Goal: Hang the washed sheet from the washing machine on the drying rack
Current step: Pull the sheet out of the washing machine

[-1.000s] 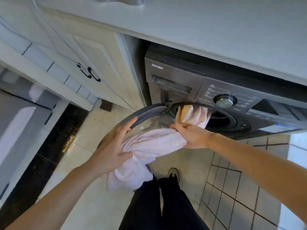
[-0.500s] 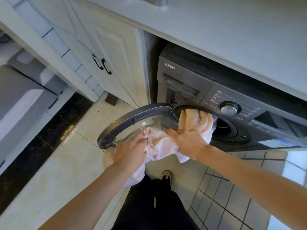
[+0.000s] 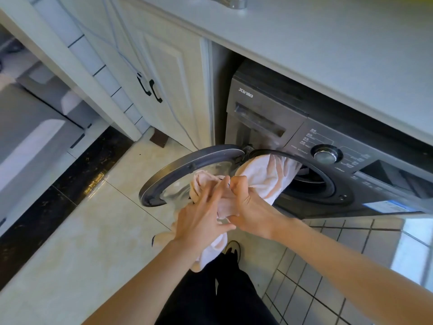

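Where the room shows below the camera, the floor (image 3: 82, 242) is pale glossy tile, crossed at the left by a dark stone threshold strip (image 3: 70, 184) and giving way at the right to smaller tiles with dark grout (image 3: 328, 266). A light grey tabletop (image 3: 328, 43) runs across the top of the view, with the chrome base of a tap (image 3: 232, 1) at its far edge. Beneath it stand cream panelled cabinet doors (image 3: 164, 78) carrying a pair of black handles (image 3: 150, 89). Beside them, built in under the tabletop, is a dark grey front-loading washing machine (image 3: 269, 118). Its round glass door (image 3: 187, 170) hangs open to the left.

The sheet (image 3: 267, 174), pale pink, is partly out: one end lies in the drum opening, the middle is bunched between the hands, and a tail hangs down in front of the person's black trousers (image 3: 222, 289). The right hand (image 3: 253, 207) grips the bunch with curled fingers. The left hand (image 3: 201, 219), touching the right, lies on the sheet with its fingers fairly straight and spread. A silver dial (image 3: 325, 156) sits on the control panel, and one dark shoe (image 3: 233, 249) shows on the floor.
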A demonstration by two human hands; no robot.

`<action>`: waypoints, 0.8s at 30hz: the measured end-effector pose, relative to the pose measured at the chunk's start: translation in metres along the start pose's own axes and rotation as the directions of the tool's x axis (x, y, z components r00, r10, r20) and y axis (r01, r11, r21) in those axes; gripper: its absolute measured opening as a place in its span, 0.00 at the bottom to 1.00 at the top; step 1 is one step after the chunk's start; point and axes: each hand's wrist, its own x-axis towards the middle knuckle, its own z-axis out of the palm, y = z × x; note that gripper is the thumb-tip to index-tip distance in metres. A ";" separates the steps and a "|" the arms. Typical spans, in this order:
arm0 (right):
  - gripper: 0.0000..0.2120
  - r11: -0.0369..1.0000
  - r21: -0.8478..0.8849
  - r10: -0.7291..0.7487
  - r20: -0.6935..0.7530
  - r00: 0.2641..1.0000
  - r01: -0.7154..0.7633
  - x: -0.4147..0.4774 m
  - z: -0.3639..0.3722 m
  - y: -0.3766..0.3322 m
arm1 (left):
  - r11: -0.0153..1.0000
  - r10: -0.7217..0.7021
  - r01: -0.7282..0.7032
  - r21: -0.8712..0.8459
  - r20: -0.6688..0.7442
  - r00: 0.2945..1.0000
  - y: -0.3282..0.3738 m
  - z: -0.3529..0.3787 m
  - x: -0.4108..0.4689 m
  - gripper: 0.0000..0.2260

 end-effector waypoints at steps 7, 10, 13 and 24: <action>0.32 0.998 0.061 -0.001 -0.047 0.999 0.004 -0.010 0.006 0.006 | 0.994 0.057 -0.052 0.092 -0.060 0.997 -0.012 0.000 0.003 0.26; 0.37 0.995 0.099 0.031 -0.023 0.999 -0.029 -0.012 -0.003 0.010 | 0.996 0.060 -0.051 0.077 -0.119 0.991 -0.013 -0.009 0.000 0.21; 0.46 0.999 -0.017 0.052 0.040 0.998 -0.051 -0.007 -0.011 0.016 | 0.999 0.049 -0.043 0.033 -0.177 0.983 -0.012 -0.018 -0.003 0.17; 0.57 0.974 -0.192 0.164 0.232 0.959 -0.121 0.035 0.012 0.072 | 0.991 0.013 -0.056 -0.124 -0.320 0.947 -0.026 -0.064 -0.011 0.20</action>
